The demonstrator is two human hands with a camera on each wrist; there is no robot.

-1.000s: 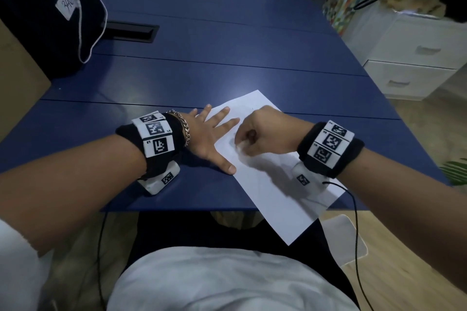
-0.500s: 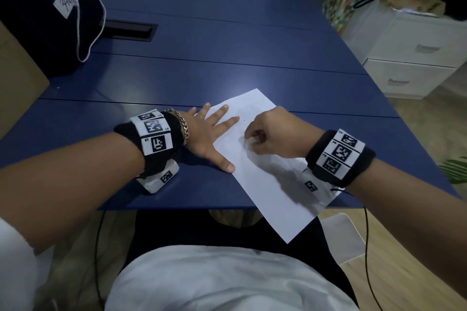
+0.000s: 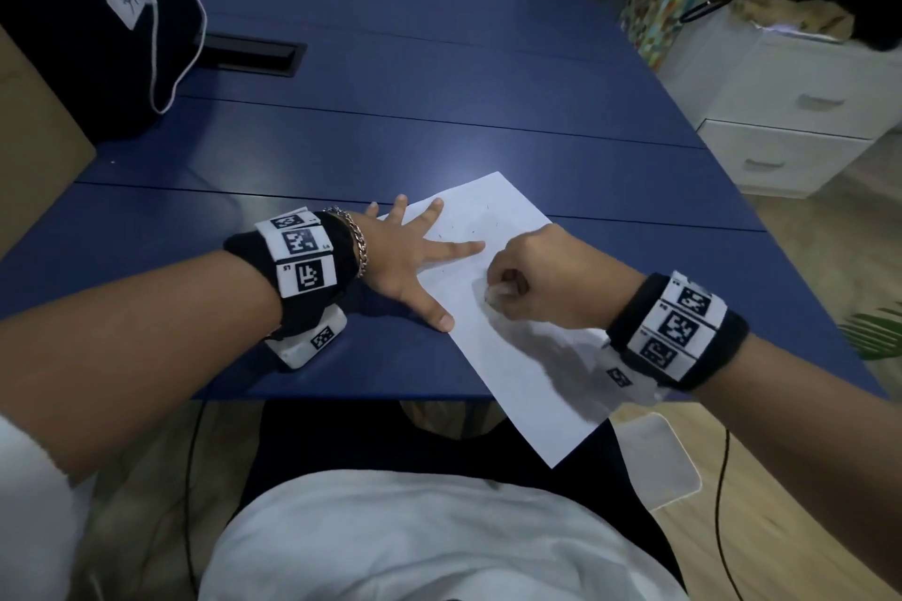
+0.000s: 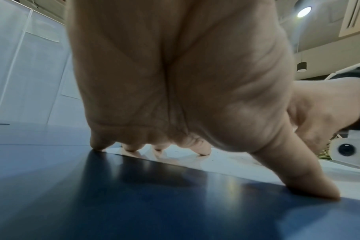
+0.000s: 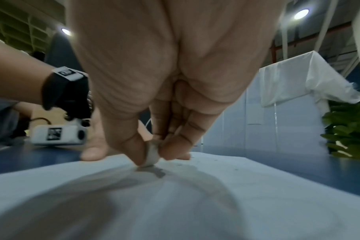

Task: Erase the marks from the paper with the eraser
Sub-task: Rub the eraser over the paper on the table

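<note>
A white sheet of paper (image 3: 507, 347) lies slanted on the blue table (image 3: 390, 151), its near corner hanging over the front edge. Small dark specks (image 3: 481, 222) dot its far half. My left hand (image 3: 415, 259) lies flat with fingers spread, holding down the sheet's left edge (image 4: 226, 164). My right hand (image 3: 507, 290) pinches a small white eraser (image 5: 152, 153) between thumb and fingers and presses its tip onto the paper (image 5: 175, 203) near the middle. A grey smudge (image 5: 154, 171) shows just under the eraser.
A dark bag (image 3: 92, 15) stands at the table's back left beside a black cable slot (image 3: 254, 54). A white drawer cabinet (image 3: 790, 112) stands to the right, off the table. Cables hang from both wrist cameras below the front edge.
My right hand with the eraser has slid toward me and to the right across the paper over the last second. The left hand has stayed pressed on the sheet.
</note>
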